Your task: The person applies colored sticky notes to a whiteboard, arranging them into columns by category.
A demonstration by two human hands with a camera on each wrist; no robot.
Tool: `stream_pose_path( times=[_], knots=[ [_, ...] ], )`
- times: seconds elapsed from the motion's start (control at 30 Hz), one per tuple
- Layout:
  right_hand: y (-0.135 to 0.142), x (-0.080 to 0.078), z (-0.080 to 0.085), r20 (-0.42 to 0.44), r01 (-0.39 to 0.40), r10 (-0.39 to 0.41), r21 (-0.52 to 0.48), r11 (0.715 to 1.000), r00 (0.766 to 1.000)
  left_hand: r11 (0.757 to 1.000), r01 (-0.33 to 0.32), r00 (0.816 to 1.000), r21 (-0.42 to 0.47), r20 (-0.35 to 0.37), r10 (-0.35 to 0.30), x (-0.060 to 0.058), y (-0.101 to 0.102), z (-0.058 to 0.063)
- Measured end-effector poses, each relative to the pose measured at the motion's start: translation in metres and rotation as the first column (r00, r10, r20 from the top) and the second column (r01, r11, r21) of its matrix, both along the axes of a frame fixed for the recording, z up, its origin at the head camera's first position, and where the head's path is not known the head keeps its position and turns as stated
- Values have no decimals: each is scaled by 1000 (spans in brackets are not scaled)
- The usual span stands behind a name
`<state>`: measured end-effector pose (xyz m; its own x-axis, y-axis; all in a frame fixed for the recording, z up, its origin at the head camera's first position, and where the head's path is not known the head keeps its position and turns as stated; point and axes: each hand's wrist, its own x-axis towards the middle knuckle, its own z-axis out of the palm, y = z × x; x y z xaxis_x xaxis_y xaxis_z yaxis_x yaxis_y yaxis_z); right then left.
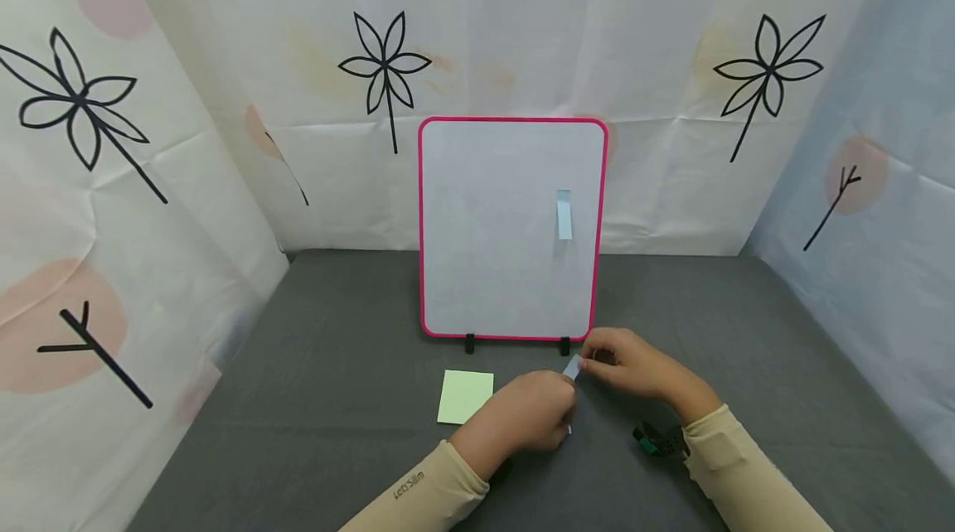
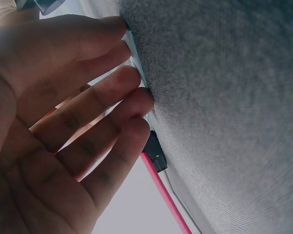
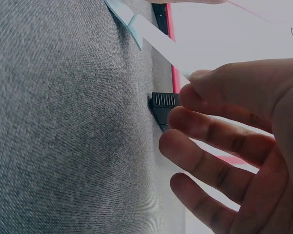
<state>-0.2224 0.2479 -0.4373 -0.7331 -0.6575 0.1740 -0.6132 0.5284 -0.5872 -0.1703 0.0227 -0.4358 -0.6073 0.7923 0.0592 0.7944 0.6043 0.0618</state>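
Observation:
My right hand (image 1: 634, 362) pinches the end of a pale blue paper strip (image 3: 158, 39) between thumb and index finger, its other fingers loosely spread. In the right wrist view the strip slants down to a light blue piece of paper (image 3: 129, 27) lying at the grey cloth. Close by on the left, my left hand (image 1: 533, 408) is low over the table. Its fingertips (image 2: 132, 75) rest in a row along a thin pale blue edge (image 2: 140, 66) against the cloth, and they hide most of that paper. Part of the left hand shows at the right wrist view's top.
A whiteboard (image 1: 500, 283) with a pink frame stands on black feet (image 1: 469, 343) behind the hands. One light blue strip (image 1: 564, 217) hangs on its right side. Left of the hands lies a pale green square note (image 1: 461, 395), partly covered by the left arm.

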Motion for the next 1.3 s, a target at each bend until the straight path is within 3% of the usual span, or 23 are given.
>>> stream_pose_path(
  times=[0.3,0.57,1.0,1.3],
  knots=[
    [0,1,-1,-89,-11,9,-22,1000,996,1000,15,1000,6,18,-15,-1,1,-1],
    [-2,0,-3,-135,43,-48,-42,998,990,1000,25,1000,10,-4,-25,-2,1,-1],
    [-3,0,-3,-117,96,-104,-69,993,988,1000,13,1000,14,11,-14,0,0,2],
    [-2,0,-2,-144,121,-131,-80,989,981,1000,13,1000,18,-21,-13,0,0,0]
  ],
)
